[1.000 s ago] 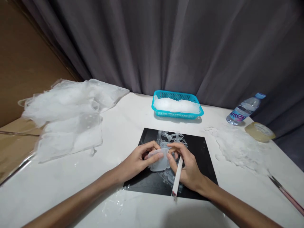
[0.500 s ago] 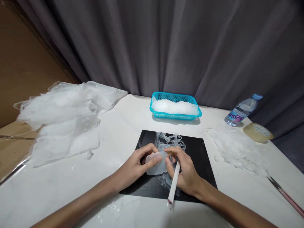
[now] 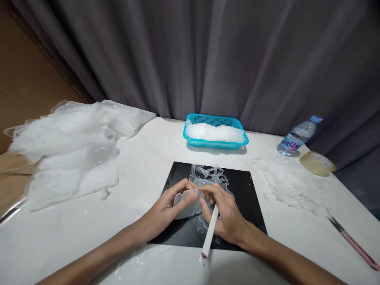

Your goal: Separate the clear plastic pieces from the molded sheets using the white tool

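The white stick (image 3: 210, 235) points toward the near edge, its lower end reddish; the right hand (image 3: 228, 218) grips it against the palm, fingertips at the right edge of a translucent piece (image 3: 185, 209). The left hand (image 3: 170, 202) pinches that piece between thumb and fingers, over the black mat (image 3: 245, 198). Clear plastic shapes (image 3: 203, 171) lie on the mat, partly hidden by the hands. To the right, a pink-handled tool (image 3: 354, 243) lies on the worktop (image 3: 145, 158), its tips near loose white fluff (image 3: 292, 186). White sheer bags (image 3: 71, 138) are heaped at left — what fills them is unclear. Beyond the fluff sit a tape roll (image 3: 317, 163) and a blue-capped bottle (image 3: 298, 136) of clear liquid. The blue basket (image 3: 218, 145) — before a grey curtain (image 3: 225, 59) — holds a white, fluffy mass (image 3: 213, 132).
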Demonstrator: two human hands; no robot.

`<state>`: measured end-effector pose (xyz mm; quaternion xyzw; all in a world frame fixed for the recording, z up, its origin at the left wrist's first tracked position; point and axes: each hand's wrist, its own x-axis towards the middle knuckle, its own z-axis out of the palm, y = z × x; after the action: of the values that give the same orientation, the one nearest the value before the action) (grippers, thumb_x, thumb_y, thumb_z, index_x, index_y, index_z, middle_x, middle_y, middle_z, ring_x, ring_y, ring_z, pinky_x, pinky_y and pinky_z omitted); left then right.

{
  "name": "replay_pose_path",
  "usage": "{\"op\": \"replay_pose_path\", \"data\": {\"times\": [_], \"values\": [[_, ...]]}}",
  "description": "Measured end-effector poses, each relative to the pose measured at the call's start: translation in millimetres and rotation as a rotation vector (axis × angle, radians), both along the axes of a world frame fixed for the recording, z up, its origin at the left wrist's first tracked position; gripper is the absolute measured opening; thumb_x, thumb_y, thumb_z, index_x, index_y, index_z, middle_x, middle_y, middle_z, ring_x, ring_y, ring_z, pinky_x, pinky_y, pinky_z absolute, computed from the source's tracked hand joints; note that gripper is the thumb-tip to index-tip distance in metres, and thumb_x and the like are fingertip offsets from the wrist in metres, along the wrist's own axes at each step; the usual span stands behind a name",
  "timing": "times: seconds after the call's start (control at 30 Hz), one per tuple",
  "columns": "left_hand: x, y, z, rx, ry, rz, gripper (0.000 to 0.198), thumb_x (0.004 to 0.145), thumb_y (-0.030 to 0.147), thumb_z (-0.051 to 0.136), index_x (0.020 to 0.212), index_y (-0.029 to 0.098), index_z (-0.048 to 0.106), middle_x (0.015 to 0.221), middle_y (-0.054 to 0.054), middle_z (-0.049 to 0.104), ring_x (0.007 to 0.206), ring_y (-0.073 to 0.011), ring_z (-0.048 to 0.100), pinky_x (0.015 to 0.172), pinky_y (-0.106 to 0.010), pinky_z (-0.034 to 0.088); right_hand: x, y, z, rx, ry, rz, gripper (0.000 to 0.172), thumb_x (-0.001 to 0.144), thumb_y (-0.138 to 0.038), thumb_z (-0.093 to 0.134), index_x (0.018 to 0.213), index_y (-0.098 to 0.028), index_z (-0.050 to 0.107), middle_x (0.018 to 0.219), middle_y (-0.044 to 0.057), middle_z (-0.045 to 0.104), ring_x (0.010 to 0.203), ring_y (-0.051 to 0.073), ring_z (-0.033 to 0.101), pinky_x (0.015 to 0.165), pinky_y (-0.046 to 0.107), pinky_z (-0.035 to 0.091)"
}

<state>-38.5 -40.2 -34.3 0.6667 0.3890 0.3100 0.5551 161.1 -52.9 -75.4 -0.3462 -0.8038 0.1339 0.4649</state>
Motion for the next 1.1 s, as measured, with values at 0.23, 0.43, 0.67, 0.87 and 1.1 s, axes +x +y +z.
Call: {"op": "replay_pose_path", "data": {"times": [0.23, 0.43, 0.67, 0.87, 1.1], "values": [[0, 0, -0.4, -0.012, 0.01, 0.089, 0.028, 0.104, 0.046, 0.055, 0.095, 0.02, 0.056, 0.094, 0.0, 0.059, 0.089, -0.0167, 0.057, 0.077, -0.027, 0.043, 1, 1, 1.6, 0.02, -0.038, -0.013, 0.039, 0.099, -0.013, 0.054, 0.137, -0.017, 0.05, 0.094, 0.006, 0.07, 0.083, 0.02, 0.065, 0.077, 0.034, 0.059], [0, -1, -4.3, -0.01, 0.002, 0.088, 0.027, 0.105, 0.047, 0.052, 0.097, 0.021, 0.054, 0.092, 0.001, 0.055, 0.086, -0.0153, 0.053, 0.075, -0.026, 0.043, 1, -1, -0.3, 0.034, -0.06, -0.023, 0.043, 0.098, -0.012, 0.054, 0.14, -0.016, 0.048, 0.097, 0.008, 0.07, 0.083, 0.02, 0.066, 0.078, 0.035, 0.06], [-2, -1, -9.8, 0.027, 0.038, 0.079, 0.029, 0.108, 0.047, 0.044, 0.099, 0.021, 0.055, 0.094, 0.0, 0.054, 0.093, -0.017, 0.052, 0.083, -0.027, 0.042, 0, -2, 0.3, 0.033, -0.052, -0.038, 0.042, 0.097, -0.012, 0.055, 0.139, -0.015, 0.047, 0.094, 0.007, 0.07, 0.08, 0.019, 0.067, 0.073, 0.033, 0.059], [0, 0, -8.0, 0.021, 0.023, 0.074, 0.028, 0.107, 0.046, 0.046, 0.099, 0.021, 0.055, 0.093, 0.001, 0.054, 0.089, -0.0163, 0.052, 0.081, -0.027, 0.042, 0, -2, -0.5, 0.027, -0.043, -0.043, 0.041, 0.097, -0.013, 0.055, 0.137, -0.017, 0.047, 0.095, 0.007, 0.07, 0.082, 0.019, 0.068, 0.071, 0.032, 0.059], [0, 1, -7.8, 0.03, 0.027, 0.073, 0.028, 0.106, 0.046, 0.048, 0.095, 0.021, 0.056, 0.092, 0.001, 0.054, 0.091, -0.0174, 0.052, 0.083, -0.029, 0.041, 1, -1, 0.5, 0.026, -0.044, -0.032, 0.041, 0.097, -0.012, 0.054, 0.137, -0.018, 0.047, 0.094, 0.006, 0.069, 0.079, 0.018, 0.067, 0.069, 0.032, 0.059]]}}
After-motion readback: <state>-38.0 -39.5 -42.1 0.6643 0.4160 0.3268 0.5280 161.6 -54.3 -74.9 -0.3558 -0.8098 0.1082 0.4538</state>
